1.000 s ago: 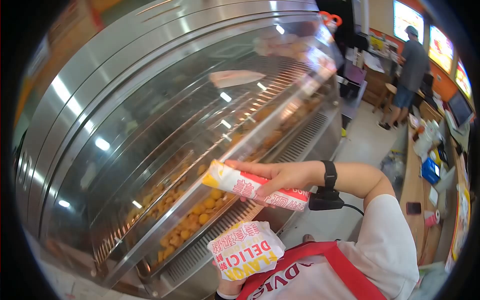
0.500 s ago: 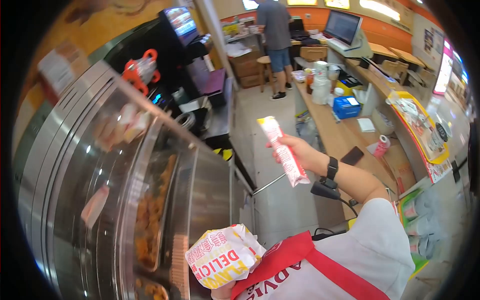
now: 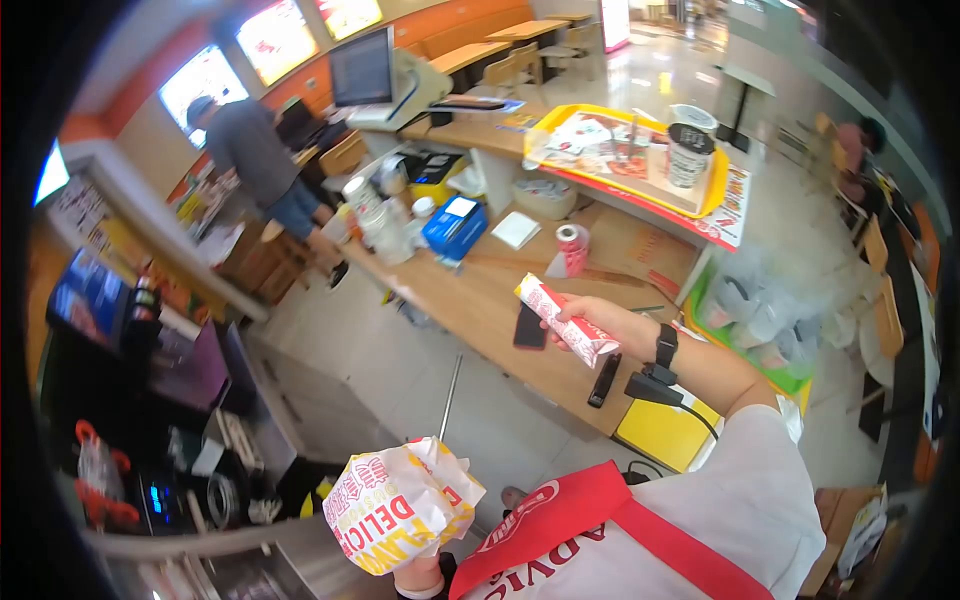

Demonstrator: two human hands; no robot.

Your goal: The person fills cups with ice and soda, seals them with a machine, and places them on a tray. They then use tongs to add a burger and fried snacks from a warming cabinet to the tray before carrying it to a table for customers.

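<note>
Above the one wooden counter (image 3: 480,300) stands one yellow tray (image 3: 715,175), while near its front edge the left hand (image 3: 425,572) grips one wrapped burger (image 3: 398,505) from below and the right hand (image 3: 605,325) clasps one wrapped roll (image 3: 565,320) over the counter.

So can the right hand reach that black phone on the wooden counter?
Probably yes: the right hand hovers just beside the black phone, nothing between, but it already grips a long wrapped roll.
</note>
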